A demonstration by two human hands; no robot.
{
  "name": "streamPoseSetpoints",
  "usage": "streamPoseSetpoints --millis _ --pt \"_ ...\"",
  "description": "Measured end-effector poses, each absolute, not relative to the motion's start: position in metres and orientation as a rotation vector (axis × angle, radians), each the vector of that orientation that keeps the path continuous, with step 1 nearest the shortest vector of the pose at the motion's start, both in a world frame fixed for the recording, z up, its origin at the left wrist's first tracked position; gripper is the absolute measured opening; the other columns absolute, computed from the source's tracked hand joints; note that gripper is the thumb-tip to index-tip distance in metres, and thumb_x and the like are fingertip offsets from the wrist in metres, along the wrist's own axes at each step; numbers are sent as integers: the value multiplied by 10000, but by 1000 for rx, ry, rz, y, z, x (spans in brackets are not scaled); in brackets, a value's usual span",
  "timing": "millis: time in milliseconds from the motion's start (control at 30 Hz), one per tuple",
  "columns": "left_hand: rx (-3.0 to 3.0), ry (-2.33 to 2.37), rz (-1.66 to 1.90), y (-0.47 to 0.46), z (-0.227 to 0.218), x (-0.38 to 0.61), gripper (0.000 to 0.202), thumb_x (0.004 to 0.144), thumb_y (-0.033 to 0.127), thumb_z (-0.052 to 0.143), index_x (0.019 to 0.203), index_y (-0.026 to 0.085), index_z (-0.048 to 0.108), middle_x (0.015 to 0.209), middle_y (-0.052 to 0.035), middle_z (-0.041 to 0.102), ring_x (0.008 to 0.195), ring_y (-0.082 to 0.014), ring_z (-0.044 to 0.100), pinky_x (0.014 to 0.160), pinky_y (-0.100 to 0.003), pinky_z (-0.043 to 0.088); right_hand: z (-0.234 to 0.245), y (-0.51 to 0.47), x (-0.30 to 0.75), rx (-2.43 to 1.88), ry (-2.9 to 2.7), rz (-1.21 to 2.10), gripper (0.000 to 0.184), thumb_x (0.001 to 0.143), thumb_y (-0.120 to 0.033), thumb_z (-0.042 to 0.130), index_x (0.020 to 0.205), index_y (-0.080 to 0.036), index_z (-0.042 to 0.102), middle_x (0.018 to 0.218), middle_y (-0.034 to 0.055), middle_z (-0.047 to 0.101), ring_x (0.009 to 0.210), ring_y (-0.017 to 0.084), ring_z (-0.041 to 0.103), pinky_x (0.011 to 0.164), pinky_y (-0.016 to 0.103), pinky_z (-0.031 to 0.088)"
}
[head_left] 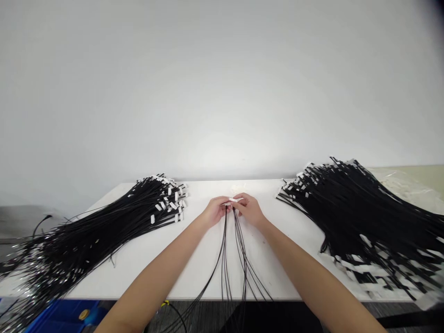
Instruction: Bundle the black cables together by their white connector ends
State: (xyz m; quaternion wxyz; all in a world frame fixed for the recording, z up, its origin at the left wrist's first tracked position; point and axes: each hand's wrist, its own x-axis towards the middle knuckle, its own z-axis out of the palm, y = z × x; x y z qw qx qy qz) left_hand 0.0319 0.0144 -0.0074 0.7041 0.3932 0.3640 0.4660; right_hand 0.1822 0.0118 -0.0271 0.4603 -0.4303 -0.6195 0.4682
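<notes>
Thin black cables (pixel 226 252), white tag (pixel 236 200) pinched

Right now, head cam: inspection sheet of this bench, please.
Surface: white table, bare in the middle.
Job's things: held bunch of thin black cables, trailing over the near edge; white tag at its top.
Clutter: clear plastic bag, far right on the table.
Grippers: left hand and right hand both closed on the held bunch's top end.
Cables: left pile and right pile of black tagged cables flank the hands.
Surroundings: blue bin below the table's left; plain wall behind.
</notes>
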Motion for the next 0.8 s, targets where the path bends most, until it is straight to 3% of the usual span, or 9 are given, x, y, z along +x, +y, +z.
streamPoseSetpoints --millis 300,467,700,800 --pt "835 780 935 23 -9 31 122 639 183 578 740 115 562 670 -46 540 583 -98 508 426 -184 287 -18 12 182 -1089 -1512 1186 297 693 -446 593 817 -191 506 658 -2 622 472 92 521 391 174 380" --pt "835 757 932 26 -12 31 181 683 282 592 747 119 546 702 -51 541 615 -111 528 435 -186 299 -18 16 183 -1133 -1527 1209 302 705 -455 576 860 -201 529 676 1 617 441 97 514 321 162 313" --pt "852 791 951 30 -15 32 197 669 243 655 734 115 520 689 -32 519 508 -57 465 428 -178 284 -11 14 189 -1185 -1560 1134 265 729 -401 559 932 -231 545 724 -12 600 469 87 522 363 176 392" --pt "814 801 985 29 -14 31 181 668 218 646 726 117 507 699 -25 509 487 -44 443 421 -171 273 -4 9 193 -1210 -1611 1081 195 732 -379 552 833 -212 565 731 -14 593 470 71 509 378 170 401"
